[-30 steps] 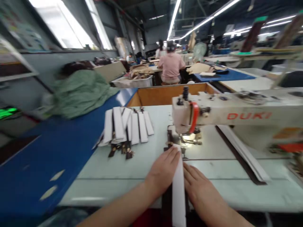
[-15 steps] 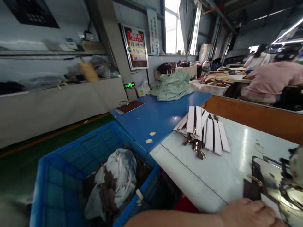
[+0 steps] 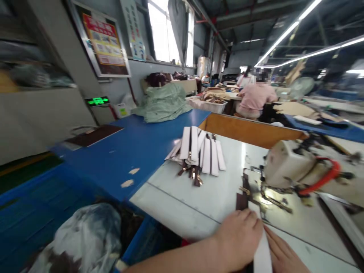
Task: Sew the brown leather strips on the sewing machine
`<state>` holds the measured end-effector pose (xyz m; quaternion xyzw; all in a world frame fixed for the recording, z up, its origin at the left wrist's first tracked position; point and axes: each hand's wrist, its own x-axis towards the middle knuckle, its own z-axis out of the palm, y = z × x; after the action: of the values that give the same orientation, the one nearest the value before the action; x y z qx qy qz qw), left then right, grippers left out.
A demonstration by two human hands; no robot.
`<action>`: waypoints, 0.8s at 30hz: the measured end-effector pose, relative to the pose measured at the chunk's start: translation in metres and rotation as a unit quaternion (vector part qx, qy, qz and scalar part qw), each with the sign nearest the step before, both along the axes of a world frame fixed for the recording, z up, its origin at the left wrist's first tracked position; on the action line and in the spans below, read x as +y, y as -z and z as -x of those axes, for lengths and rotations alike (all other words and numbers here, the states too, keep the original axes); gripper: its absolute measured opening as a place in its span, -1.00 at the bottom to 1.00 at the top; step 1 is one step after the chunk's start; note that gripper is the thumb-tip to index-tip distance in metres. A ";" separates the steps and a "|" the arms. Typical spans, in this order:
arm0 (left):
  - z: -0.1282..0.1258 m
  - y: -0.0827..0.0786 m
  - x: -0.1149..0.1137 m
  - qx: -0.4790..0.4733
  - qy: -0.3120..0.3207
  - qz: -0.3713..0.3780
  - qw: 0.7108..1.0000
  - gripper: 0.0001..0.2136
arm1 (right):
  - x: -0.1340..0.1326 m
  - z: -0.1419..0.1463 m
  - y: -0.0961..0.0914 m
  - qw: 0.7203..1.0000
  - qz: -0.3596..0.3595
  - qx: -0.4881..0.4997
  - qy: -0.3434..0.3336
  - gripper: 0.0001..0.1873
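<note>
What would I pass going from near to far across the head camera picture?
Left hand → bundle of white strips with zippers → orange wooden board → co-worker in a pink shirt

hands [image 3: 237,239]: 2 | sewing machines [image 3: 287,170]: 1 | blue crates [image 3: 142,242]: 1

Left hand [image 3: 237,239], right hand [image 3: 281,256] back on white strip [image 3: 263,254], view swung right, blue crate [image 3: 139,242] seemingly cut off
</note>
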<state>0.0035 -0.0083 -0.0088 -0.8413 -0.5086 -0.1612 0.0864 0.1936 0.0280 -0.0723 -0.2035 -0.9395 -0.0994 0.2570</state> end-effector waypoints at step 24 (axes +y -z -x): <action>0.023 0.013 0.052 0.164 0.113 -0.109 0.974 -0.57 | -0.017 0.027 -0.076 0.965 0.216 -0.121 0.083 -0.51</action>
<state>-0.0196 0.0435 -0.0216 -0.8938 -0.3686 -0.0846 0.2411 0.1671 0.0110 0.0034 -0.3181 -0.9425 0.0611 0.0820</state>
